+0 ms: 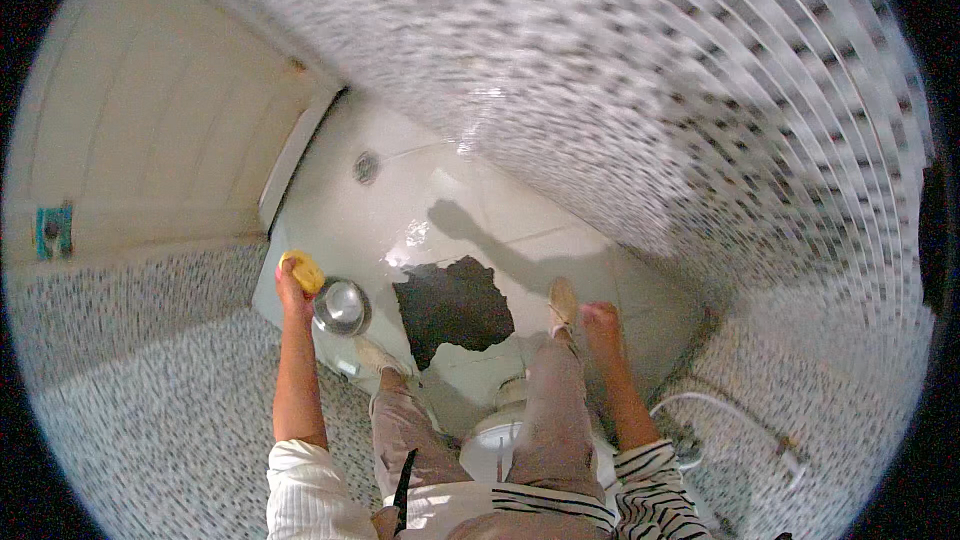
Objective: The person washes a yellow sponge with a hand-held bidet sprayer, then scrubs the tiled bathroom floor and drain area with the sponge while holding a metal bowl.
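My left hand point(291, 283) is closed around a yellow sponge point(303, 272), held out to the left; motion blur softens its detail. Just to the right of the sponge, a round metal bowl point(343, 307) appears, with light glinting inside it. My right hand point(602, 317) hangs beside my right shoe point(562, 304), its fingers curled in and nothing visible in them. Between my feet, a dark piece of cloth or mat point(456, 313) with ragged edges lies spread on the pale tiled floor point(495, 199). My left shoe point(379, 358) stands near the bowl.
A white toilet point(491, 439) is behind my legs, partly hidden. A white hose point(731, 412) curves along the right wall. The floor has a round drain point(366, 167). A beige door point(172, 90) with a teal latch point(54, 231) and mosaic-tiled walls point(540, 75) enclose the space.
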`<state>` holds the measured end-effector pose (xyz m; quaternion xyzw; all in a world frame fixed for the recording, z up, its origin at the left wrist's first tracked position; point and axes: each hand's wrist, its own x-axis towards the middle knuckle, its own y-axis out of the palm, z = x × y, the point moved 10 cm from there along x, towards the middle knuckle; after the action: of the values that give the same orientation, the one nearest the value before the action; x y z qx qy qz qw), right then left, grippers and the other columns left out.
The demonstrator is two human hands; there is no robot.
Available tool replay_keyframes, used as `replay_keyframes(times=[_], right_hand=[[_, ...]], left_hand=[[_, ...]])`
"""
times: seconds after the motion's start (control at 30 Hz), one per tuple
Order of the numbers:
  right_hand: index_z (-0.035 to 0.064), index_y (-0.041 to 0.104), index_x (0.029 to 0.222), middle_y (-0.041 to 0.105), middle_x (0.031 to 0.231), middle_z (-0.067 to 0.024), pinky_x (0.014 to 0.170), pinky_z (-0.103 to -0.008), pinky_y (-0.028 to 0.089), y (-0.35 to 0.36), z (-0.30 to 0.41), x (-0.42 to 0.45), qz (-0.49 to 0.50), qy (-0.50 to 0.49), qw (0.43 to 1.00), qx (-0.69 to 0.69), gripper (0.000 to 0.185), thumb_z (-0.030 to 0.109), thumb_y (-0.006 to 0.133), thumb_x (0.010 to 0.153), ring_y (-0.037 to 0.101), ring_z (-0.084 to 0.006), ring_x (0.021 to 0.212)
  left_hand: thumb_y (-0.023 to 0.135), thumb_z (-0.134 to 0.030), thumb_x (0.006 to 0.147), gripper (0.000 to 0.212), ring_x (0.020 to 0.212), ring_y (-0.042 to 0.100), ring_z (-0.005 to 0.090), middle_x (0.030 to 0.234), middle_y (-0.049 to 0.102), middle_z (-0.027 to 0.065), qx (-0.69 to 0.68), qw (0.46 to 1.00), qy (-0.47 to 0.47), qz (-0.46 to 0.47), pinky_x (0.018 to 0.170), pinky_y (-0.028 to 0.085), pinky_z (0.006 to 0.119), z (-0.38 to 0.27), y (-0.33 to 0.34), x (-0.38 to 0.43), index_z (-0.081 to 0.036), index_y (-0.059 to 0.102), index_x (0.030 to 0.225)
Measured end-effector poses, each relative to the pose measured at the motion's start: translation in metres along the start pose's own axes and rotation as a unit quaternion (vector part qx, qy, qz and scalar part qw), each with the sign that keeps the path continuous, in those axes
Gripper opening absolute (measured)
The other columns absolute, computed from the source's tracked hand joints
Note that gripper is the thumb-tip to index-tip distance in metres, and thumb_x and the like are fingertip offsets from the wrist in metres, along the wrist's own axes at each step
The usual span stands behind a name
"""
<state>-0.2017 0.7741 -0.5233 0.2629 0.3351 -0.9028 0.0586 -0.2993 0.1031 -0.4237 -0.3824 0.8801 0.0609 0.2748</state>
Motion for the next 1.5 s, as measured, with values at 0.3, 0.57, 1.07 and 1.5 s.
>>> replay_keyframes(times=[0.3,0.57,1.07,1.5], right_hand=[[0.0106,0.055,0.112,0.051,0.118,-0.0140,0.096,-0.0418,0.036,0.195,0.443,-0.036,0.225,-0.364,0.902,-0.046,0.046,0.025,0.071,0.072,0.046,-0.0333,0.110],[0.0080,0.042,0.131,0.045,0.129,-0.0192,0.101,-0.0398,0.034,0.381,0.543,-0.118,0.367,-0.331,0.869,0.015,0.067,0.028,0.072,0.075,0.042,-0.0323,0.121],[0.0154,0.038,0.135,0.039,0.130,-0.0216,0.100,-0.0429,0.036,0.475,0.603,-0.070,0.333,-0.329,0.882,-0.056,0.078,0.027,0.077,0.068,0.043,-0.0364,0.117],[0.0080,0.038,0.133,0.053,0.116,-0.0083,0.088,-0.0311,0.044,0.472,0.521,0.086,0.493,-0.078,0.865,-0.047,0.059,0.018,0.063,0.080,0.052,-0.0173,0.106]], left_hand=[[0.056,-0.037,0.078,0.043,0.084,0.061,0.0226,0.098,0.060,0.0072,-0.238,0.963,-0.125,-0.035,0.067,0.053,0.036,0.079,-0.087,-0.054,-0.010,0.050,0.111],[0.042,-0.047,0.092,0.047,0.102,0.053,0.0200,0.108,0.055,0.0055,-0.467,0.873,-0.136,0.026,0.089,0.044,0.037,0.051,-0.124,-0.076,-0.007,0.048,0.117],[0.066,-0.025,0.082,0.038,0.094,0.055,0.0132,0.104,0.058,0.0028,-0.137,0.984,-0.112,0.008,0.078,0.045,0.028,0.010,-0.220,0.013,-0.010,0.053,0.114],[0.058,-0.039,0.084,0.038,0.090,0.055,0.0144,0.104,0.060,0.0017,-0.233,0.947,-0.178,-0.129,0.077,0.045,0.032,0.165,-0.236,0.024,-0.012,0.057,0.112]])
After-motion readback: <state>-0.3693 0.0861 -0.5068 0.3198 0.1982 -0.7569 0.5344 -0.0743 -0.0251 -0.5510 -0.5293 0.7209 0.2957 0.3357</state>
